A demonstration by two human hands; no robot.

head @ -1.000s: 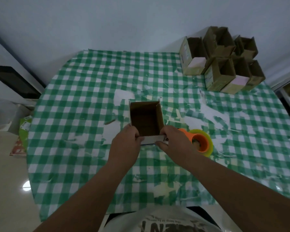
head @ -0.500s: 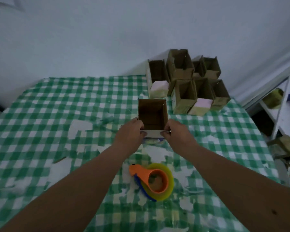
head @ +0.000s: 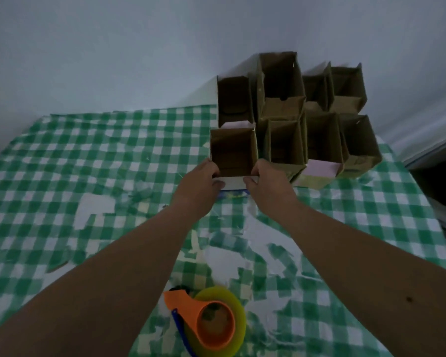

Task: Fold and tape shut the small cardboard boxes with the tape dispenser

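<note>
A small open-topped cardboard box (head: pixel 233 150) stands upright on the green checked tablecloth (head: pixel 88 161), right against the cluster of other boxes (head: pixel 307 119). My left hand (head: pixel 200 185) grips its near left corner and my right hand (head: pixel 267 185) grips its near right corner, thumbs on the white front face. The orange tape dispenser (head: pixel 211 323) with its yellow-green roll lies near me on the table, between my forearms, with neither hand on it.
Several open cardboard boxes are packed together at the far right corner against the white wall (head: pixel 139 47). Torn white patches mark the tablecloth. The table's right edge drops off beside a dark shelf area (head: pixel 440 181).
Both hands have carried the box away from me, from mid-table up against the cluster of boxes. The tape dispenser now lies behind my hands, close to me.
</note>
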